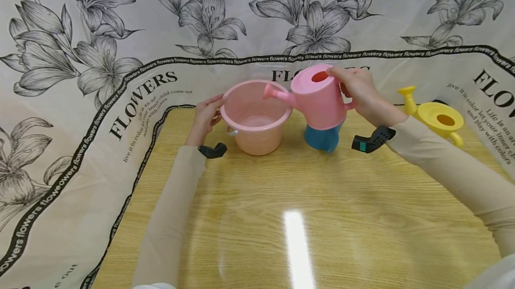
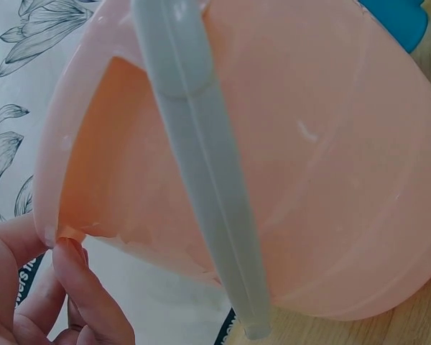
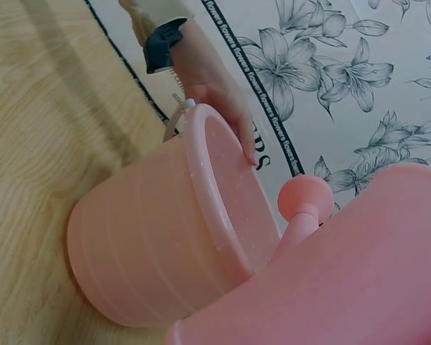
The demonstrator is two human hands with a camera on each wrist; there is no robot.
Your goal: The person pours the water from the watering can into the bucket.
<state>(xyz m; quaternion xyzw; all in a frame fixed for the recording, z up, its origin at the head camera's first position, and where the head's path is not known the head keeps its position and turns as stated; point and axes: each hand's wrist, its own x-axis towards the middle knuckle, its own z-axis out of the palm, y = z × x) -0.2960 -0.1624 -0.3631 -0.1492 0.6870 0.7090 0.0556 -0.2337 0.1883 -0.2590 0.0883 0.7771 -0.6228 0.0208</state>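
Note:
A pink bucket (image 1: 259,139) stands upright at the back of the table. My left hand (image 1: 206,114) pinches its rim on the left side; in the left wrist view the thumb and finger (image 2: 93,295) are at the rim beside the pale handle (image 2: 201,158). My right hand (image 1: 358,85) grips a pink watering can (image 1: 322,108) at its back upper edge, above the handle. The can is raised and tilted left, its spout's rose (image 3: 305,198) over the bucket's right rim. A blue plastic object (image 1: 322,138) sits behind and below the can, mostly hidden by it.
A yellow watering can (image 1: 436,116) stands at the back right, beyond the right forearm. The wood-grain table (image 1: 249,217) meets a white flower-printed cloth (image 1: 225,20) hanging along the back and left side.

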